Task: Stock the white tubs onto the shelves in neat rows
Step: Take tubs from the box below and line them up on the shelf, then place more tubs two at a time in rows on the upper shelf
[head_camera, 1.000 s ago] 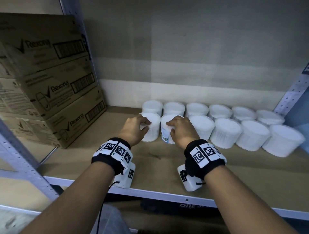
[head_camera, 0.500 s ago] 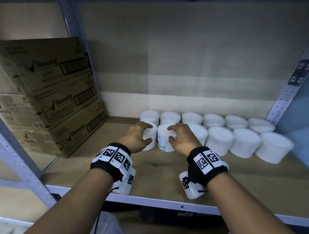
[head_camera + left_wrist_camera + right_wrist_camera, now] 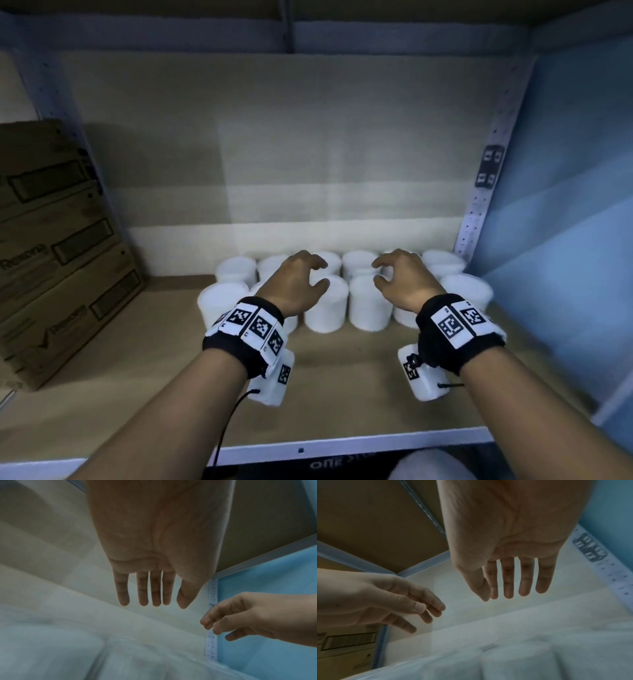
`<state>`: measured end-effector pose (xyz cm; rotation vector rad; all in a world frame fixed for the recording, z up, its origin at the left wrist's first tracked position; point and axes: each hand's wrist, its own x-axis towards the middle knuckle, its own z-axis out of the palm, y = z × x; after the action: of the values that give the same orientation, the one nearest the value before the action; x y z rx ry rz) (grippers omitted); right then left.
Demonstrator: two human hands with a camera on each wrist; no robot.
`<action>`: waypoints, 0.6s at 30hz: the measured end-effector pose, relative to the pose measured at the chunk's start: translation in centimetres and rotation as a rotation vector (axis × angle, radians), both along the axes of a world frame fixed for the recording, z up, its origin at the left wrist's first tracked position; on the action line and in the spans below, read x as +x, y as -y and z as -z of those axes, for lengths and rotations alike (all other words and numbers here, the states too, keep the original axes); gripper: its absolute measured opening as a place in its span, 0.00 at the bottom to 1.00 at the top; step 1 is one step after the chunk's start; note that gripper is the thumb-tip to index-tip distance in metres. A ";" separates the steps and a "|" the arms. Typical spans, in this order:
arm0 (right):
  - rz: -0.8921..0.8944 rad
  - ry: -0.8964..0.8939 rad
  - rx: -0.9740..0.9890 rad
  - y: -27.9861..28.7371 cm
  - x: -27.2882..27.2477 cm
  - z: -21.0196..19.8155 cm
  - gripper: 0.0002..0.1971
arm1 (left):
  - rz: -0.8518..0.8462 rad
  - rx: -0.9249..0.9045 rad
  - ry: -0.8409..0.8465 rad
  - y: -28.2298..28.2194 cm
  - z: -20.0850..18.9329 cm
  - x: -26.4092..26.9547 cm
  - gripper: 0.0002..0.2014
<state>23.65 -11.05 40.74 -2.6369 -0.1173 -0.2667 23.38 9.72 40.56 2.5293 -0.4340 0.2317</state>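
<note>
White tubs [image 3: 370, 303] in two rows against shelf [image 3: 342, 404] back; left hand [image 3: 296, 284], right hand [image 3: 402, 281] above them, fingers loosely spread, holding nothing.

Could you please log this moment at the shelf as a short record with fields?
left hand: open, fingers loosely spread, holding nothing, above the tubs
right hand: open, holding nothing, above the tubs
white tubs: upright on the shelf in two rows, a back row against the rear wall and a front row before it
shelf: brown board, bare in front of the tubs
cardboard boxes: stacked at the left end of the shelf
blue panel: to the right of the tubs
blur: tubs on the right smeared, exact count unclear
</note>
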 end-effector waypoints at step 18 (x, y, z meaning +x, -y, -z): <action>0.250 -0.156 -0.028 15.7 2.4 1.5 0.18 | 0.128 0.066 -0.077 18.4 3.7 6.6 0.25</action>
<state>26.02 -26.73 39.27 -2.6880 0.2639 -0.1418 29.99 -8.71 36.82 2.5530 -0.5783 0.0720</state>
